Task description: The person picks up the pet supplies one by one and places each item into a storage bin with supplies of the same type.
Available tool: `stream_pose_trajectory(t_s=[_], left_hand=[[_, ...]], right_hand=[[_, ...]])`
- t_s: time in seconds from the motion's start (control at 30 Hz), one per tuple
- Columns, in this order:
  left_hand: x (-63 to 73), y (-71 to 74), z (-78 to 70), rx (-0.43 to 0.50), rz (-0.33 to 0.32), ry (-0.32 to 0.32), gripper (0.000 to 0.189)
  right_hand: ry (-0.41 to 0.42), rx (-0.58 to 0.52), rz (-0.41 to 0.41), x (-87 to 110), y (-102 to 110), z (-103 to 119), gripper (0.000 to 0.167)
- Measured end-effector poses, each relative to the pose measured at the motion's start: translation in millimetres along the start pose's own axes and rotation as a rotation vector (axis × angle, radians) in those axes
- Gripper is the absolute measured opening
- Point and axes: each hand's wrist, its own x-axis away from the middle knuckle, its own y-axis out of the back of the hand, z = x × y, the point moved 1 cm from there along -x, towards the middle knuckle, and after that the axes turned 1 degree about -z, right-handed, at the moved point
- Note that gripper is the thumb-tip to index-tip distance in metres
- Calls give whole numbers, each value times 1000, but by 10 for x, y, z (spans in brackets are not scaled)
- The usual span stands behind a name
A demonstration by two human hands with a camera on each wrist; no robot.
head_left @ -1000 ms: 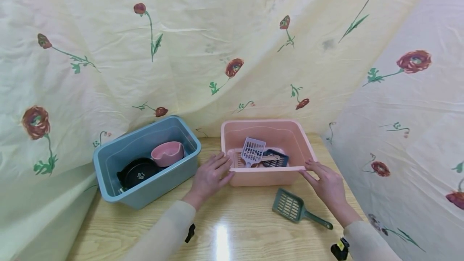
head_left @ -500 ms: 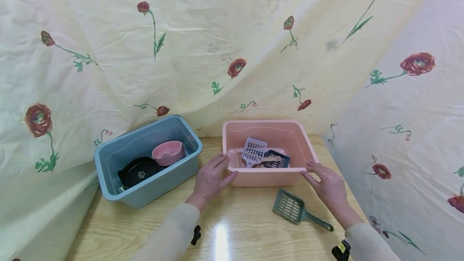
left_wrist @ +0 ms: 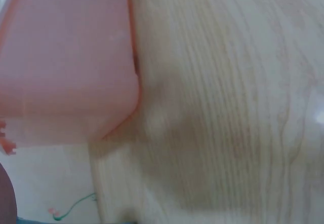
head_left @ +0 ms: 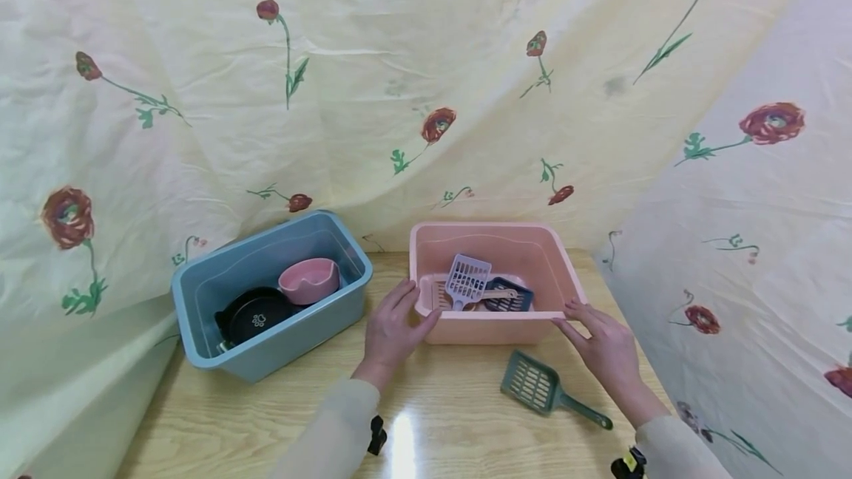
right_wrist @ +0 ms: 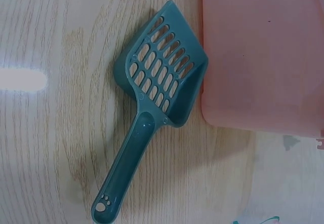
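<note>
Against the back cloth stands a pink plastic bin [head_left: 489,330], with a lilac litter scoop [head_left: 468,277], a navy litter scoop [head_left: 509,296] and a pale pink handle inside. My left hand [head_left: 391,331] holds its near left corner, thumb at the front rim and fingers along the side. At the near right corner my right hand [head_left: 607,346] grips the rim between thumb and fingers. A dark green litter scoop [head_left: 532,381] lies on the table before the bin; the right wrist view shows this scoop [right_wrist: 162,72] close beside the bin wall [right_wrist: 263,57].
To the left stands a blue bin [head_left: 286,342] holding a pink bowl [head_left: 309,283] and a black cat-shaped dish [head_left: 256,316]. Floral cloth [head_left: 359,94] hangs behind and at the sides of the wooden table [head_left: 459,427].
My left forearm has swung slightly to the right, while the hand stays at the corner. The view has shifted a little. The bins and scoops keep their places.
</note>
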Motion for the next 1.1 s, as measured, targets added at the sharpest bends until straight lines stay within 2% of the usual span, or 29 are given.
stream_pose_trajectory(t_s=[0.13,0.3,0.57,0.7,0.87,1.1], left_hand=[[44,-41,6,10,-24,7,56],[51,-41,-13,9,-57,-34,51],[49,-38,-81,35,-88,-56,32],[30,-26,-130,61,-73,-104,26],[38,-16,-152,22,-36,-184,23],[47,2,-171,-5,14,-212,16]], right_hand=[[1,1,-4,10,-11,-6,74],[13,13,-5,19,-10,-29,74],[10,13,2,19,-21,-41,74],[1,14,5,12,-19,-28,75],[-5,7,-6,7,-22,-11,74],[-21,10,3,7,-17,-4,74]])
